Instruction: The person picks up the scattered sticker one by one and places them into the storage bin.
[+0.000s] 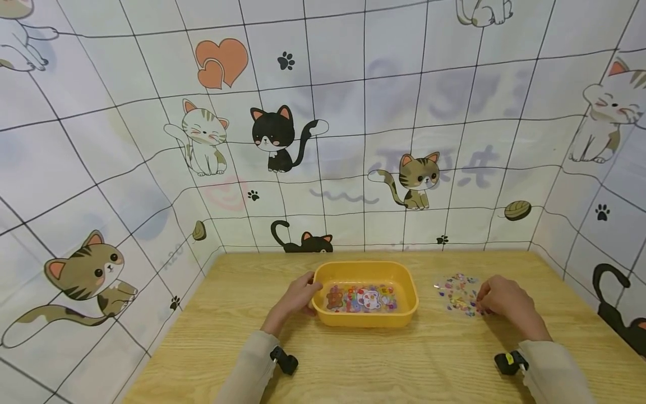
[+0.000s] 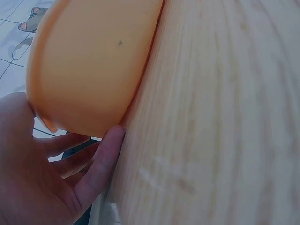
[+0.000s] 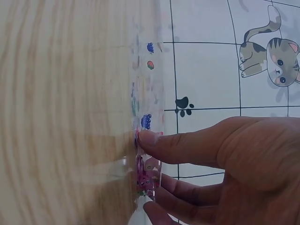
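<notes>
In the head view a yellow rectangular tray (image 1: 365,320) sits on the table. My left hand (image 1: 301,294) grips its left end. The left wrist view shows the thumb of that hand (image 2: 51,173) at the rim and other fingers against the orange-looking side wall (image 2: 89,65). To the right of the tray lies a clear, roundish thing with small coloured fruit prints (image 1: 459,294). My right hand (image 1: 507,300) holds its right edge. In the right wrist view the thumb of the right hand (image 3: 201,159) presses the clear printed thing (image 3: 149,93), with fingers curled beside it.
Inside the tray lie colourful sticker-like pieces, among them a brown bear (image 1: 335,299) and a white animal face (image 1: 369,299). The wooden table (image 1: 353,359) meets a cat-patterned grid sheet (image 1: 353,168) at the back and sides.
</notes>
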`<control>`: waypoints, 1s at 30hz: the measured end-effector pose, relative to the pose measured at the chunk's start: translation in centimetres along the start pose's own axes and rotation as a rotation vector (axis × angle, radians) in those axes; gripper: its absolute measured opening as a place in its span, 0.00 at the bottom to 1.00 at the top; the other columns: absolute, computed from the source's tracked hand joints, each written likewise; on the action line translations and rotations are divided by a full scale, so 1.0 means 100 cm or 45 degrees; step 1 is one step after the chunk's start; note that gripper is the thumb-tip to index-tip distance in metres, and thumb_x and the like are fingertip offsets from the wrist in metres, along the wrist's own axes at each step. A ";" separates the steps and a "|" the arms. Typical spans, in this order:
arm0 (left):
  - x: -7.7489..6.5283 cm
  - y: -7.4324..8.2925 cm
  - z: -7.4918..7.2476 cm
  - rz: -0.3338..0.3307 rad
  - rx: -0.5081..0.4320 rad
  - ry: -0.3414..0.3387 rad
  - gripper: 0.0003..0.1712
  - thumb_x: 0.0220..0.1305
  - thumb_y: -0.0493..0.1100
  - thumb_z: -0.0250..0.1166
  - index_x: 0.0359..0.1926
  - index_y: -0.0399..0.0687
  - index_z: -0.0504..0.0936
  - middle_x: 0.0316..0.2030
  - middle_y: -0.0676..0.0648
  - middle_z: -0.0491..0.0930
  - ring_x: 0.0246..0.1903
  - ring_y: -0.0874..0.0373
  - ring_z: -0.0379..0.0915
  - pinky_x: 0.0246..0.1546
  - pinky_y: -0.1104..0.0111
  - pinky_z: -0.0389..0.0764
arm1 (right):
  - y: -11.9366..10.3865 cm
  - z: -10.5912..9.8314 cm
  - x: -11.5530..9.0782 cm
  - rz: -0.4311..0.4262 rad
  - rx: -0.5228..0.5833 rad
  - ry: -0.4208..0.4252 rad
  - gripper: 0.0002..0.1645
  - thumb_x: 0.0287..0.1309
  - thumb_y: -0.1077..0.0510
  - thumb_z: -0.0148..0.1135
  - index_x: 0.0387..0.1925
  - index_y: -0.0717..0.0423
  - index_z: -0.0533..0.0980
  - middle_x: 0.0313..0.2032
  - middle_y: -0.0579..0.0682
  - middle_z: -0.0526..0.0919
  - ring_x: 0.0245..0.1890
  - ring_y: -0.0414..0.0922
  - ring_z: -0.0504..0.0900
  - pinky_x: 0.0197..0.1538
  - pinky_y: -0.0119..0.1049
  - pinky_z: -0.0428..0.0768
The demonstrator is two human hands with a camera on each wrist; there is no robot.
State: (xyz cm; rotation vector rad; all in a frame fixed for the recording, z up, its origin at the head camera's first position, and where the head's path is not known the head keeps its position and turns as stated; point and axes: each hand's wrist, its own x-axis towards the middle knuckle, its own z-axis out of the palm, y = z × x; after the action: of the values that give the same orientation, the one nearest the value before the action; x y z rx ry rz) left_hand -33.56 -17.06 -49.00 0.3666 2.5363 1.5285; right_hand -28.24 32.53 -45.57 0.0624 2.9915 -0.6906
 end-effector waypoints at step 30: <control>-0.001 0.000 0.000 -0.016 -0.001 0.007 0.24 0.74 0.49 0.53 0.66 0.47 0.74 0.55 0.38 0.77 0.34 0.53 0.84 0.23 0.58 0.91 | 0.007 -0.006 0.000 -0.041 0.143 -0.010 0.17 0.52 0.60 0.75 0.33 0.66 0.74 0.29 0.54 0.78 0.30 0.47 0.75 0.30 0.36 0.73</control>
State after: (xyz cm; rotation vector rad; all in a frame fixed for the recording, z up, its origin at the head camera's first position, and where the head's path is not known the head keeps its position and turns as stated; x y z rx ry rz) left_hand -33.46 -17.06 -48.98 0.3464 2.5370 1.5286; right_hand -28.24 33.37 -45.36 0.0182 2.9502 -0.8599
